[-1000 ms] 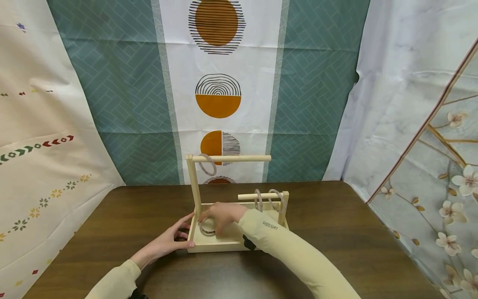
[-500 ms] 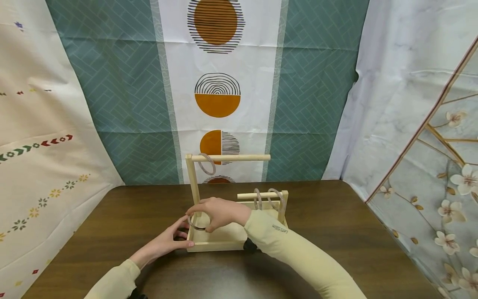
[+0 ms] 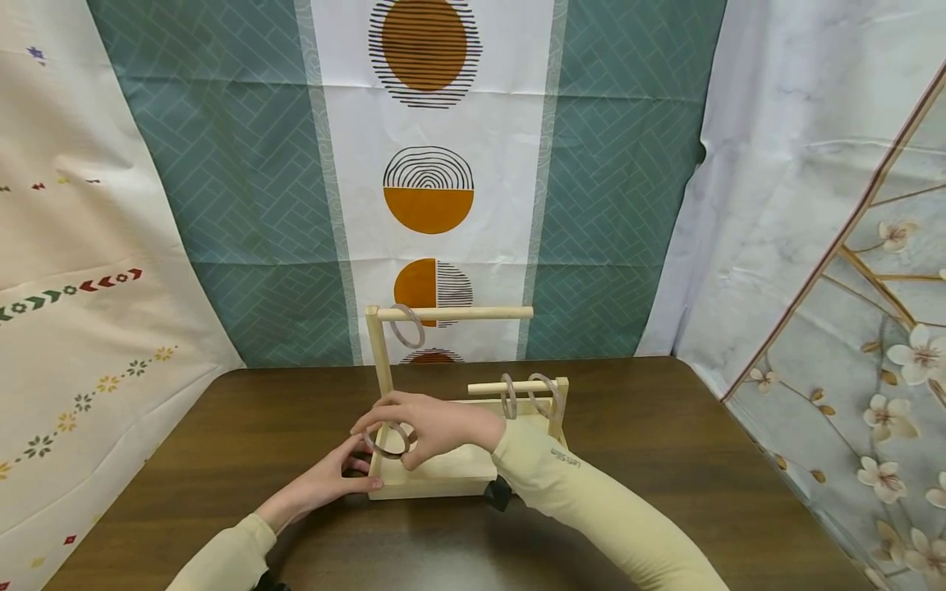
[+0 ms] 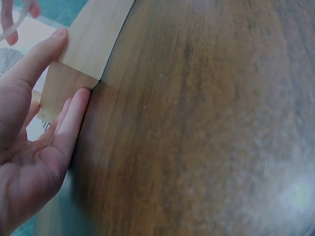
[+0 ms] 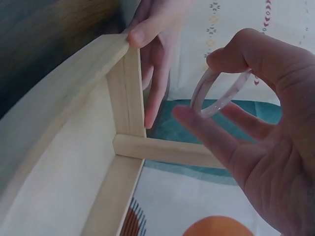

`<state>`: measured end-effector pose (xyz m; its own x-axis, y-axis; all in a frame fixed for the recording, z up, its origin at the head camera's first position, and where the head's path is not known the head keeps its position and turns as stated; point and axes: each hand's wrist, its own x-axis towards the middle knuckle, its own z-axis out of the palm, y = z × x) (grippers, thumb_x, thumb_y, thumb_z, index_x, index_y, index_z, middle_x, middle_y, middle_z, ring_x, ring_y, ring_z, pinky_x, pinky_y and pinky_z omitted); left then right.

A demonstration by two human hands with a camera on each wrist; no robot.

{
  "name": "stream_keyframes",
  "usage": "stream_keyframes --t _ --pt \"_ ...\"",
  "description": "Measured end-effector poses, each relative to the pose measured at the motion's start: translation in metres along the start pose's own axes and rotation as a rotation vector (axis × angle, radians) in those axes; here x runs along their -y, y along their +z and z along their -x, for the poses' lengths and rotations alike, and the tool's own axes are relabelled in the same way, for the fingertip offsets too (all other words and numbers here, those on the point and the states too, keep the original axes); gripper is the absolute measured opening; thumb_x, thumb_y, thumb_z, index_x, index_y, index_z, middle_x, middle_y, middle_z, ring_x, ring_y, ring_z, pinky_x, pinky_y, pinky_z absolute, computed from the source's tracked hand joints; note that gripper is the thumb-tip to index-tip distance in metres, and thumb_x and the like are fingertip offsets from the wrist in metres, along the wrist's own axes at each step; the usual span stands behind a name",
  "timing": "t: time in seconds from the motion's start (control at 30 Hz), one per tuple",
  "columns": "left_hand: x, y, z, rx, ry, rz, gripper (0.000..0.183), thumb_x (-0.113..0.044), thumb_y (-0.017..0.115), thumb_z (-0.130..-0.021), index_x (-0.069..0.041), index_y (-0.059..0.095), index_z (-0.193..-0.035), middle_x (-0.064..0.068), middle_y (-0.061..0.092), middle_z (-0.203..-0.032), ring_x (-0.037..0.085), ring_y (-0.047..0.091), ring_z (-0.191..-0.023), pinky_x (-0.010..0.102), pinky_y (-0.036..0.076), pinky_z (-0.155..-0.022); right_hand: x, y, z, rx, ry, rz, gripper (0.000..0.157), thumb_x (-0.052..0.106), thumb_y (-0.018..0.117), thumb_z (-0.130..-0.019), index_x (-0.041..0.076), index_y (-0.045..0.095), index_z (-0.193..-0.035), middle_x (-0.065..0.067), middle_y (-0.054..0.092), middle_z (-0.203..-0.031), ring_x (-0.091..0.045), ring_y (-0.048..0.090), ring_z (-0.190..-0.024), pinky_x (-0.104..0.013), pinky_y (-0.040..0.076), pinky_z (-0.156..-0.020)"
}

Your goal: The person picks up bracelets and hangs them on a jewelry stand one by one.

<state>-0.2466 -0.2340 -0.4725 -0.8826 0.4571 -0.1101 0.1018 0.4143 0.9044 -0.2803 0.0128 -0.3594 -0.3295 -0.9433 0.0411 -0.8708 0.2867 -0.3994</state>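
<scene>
A pale wooden jewelry stand (image 3: pixel 443 489) has a shallow tray, a tall left post with an upper bar, and a short right post with a lower bar. My left hand (image 3: pixel 332 480) holds the tray's left end, thumb (image 4: pixel 58 39) on the front corner and fingers along the end wall. Between thumb and fingers, my right hand (image 3: pixel 443 423) pinches a translucent pinkish bangle (image 5: pixel 198 96), raised over the tray's left end in front of the tall post. Another bangle (image 3: pixel 421 336) hangs on the upper bar. On the lower bar hang a bangle (image 3: pixel 514 398) and one more bangle (image 3: pixel 557 397).
The stand sits on a dark brown wooden table (image 3: pixel 665 484), near its back edge. Behind it hangs a green and white curtain (image 3: pixel 628 205) with orange circles. Patterned cloths stand at the left and right sides.
My right hand has lifted the bangle out of the tray and moved it left, turning it more upright near the tall post. My left hand stays at the tray's end.
</scene>
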Motion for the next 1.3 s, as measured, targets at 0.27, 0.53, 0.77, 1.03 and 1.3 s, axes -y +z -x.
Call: stream_keyframes --t 0.27,0.53,0.77,1.03,1.3 --pt "-0.001 0.0 0.001 -0.008 0.015 -0.008 0.084 -0.023 0.072 -0.091 -0.004 0.021 -0.154 0.026 0.036 -0.144 0.027 0.053 -0.116 0.035 0.048 -0.087 -0.002 -0.001 0.005 -0.009 0.003 -0.192 0.073 0.005 0.068 -0.083 0.031 0.044 -0.147 0.008 0.044 -0.148 -0.004 0.048 -0.124 -0.022 0.054 -0.087" --pt "-0.002 0.0 0.001 -0.015 0.017 -0.019 0.09 -0.023 0.073 -0.09 -0.01 0.016 -0.158 0.024 0.04 -0.141 0.025 0.054 -0.113 0.035 0.049 -0.087 0.0 -0.001 0.011 -0.084 -0.004 -0.242 0.066 0.016 0.078 -0.086 0.027 0.049 -0.144 0.005 0.05 -0.145 -0.009 0.053 -0.121 -0.021 0.055 -0.084" --pt "0.0 0.0 0.001 0.001 0.02 -0.02 0.09 -0.025 0.072 -0.091 -0.016 0.014 -0.159 0.023 0.04 -0.142 0.023 0.055 -0.113 0.036 0.049 -0.087 0.007 -0.01 0.02 -0.225 -0.051 -0.193 0.068 0.02 0.08 -0.083 0.025 0.051 -0.144 0.006 0.049 -0.148 -0.006 0.048 -0.132 -0.017 0.052 -0.089" --pt "0.002 0.001 0.0 0.009 0.029 -0.032 0.091 -0.025 0.072 -0.092 -0.019 0.011 -0.16 0.025 0.04 -0.143 0.025 0.056 -0.113 0.033 0.049 -0.087 0.014 -0.022 0.036 -0.331 -0.065 -0.181 0.068 0.017 0.08 -0.083 0.023 0.052 -0.145 0.0 0.049 -0.147 -0.011 0.055 -0.128 -0.024 0.053 -0.095" --pt "0.001 0.002 0.0 0.003 0.032 -0.014 0.092 -0.024 0.072 -0.091 -0.017 0.012 -0.16 0.026 0.04 -0.142 0.021 0.057 -0.11 0.03 0.05 -0.085 0.011 -0.035 0.051 -0.365 -0.075 -0.262 0.065 0.019 0.081 -0.082 0.018 0.055 -0.142 0.0 0.052 -0.143 -0.01 0.057 -0.125 -0.025 0.052 -0.096"
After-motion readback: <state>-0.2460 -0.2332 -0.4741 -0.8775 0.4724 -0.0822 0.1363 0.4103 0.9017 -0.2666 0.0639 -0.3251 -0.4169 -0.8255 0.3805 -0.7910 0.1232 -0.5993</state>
